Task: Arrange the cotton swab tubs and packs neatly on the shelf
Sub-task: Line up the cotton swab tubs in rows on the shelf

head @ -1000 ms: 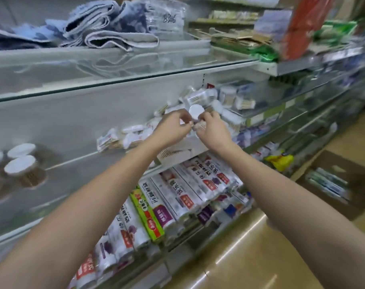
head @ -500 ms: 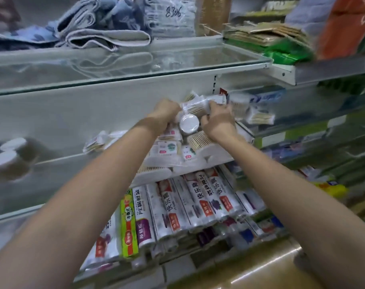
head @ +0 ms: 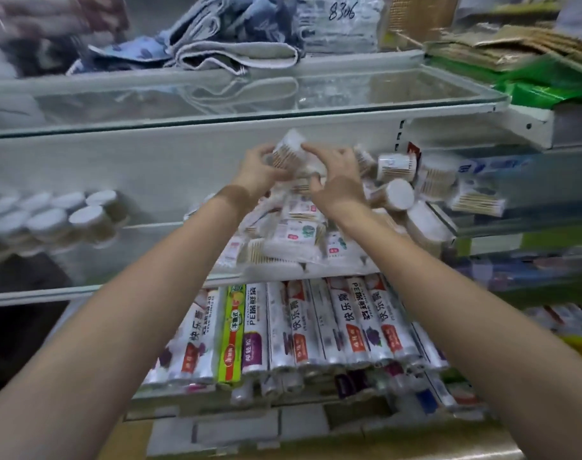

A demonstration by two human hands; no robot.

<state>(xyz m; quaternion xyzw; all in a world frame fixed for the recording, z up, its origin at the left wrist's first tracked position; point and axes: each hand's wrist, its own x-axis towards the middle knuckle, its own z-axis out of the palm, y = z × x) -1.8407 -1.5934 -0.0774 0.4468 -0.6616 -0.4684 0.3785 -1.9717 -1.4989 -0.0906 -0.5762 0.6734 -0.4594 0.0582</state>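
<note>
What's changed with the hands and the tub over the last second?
Both hands have risen from the heap of packs, carrying a cotton swab tub up towards the glass shelf. The left hand and right hand keep gripping it, now tipped on its side. The stood-up tubs at left are unmoved.

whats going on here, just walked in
A person is tidying a shop shelf of cotton swabs. Both hands, left hand and right hand, hold a cotton swab tub above a heap of flat swab packs. More tubs lie tipped over to the right; a neat group of upright tubs stands at left.
</note>
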